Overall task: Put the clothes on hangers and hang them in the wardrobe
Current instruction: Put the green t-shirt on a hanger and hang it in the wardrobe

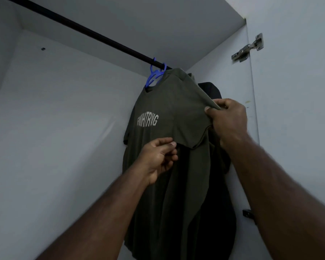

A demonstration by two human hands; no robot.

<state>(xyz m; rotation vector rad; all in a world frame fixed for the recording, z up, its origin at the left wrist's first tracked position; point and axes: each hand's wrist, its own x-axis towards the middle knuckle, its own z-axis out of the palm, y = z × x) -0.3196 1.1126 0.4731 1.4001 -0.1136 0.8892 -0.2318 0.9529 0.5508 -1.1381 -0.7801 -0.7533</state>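
An olive-green T-shirt (169, 113) with pale lettering hangs on a blue plastic hanger (155, 76) from the black wardrobe rail (79, 29). My right hand (227, 119) pinches the shirt's shoulder seam near the sleeve. Lower down, my left hand (158, 158) pinches the hem of that sleeve between thumb and fingers. Behind the shirt, against the right wall, hangs a darker garment (212, 91), mostly hidden.
The wardrobe's pale back wall (64, 128) fills the left. The rail runs bare from upper left to the hanger. On the right stands the open door (298, 109) with a metal hinge (248, 48); a small black bracket (249, 214) sits on the side wall.
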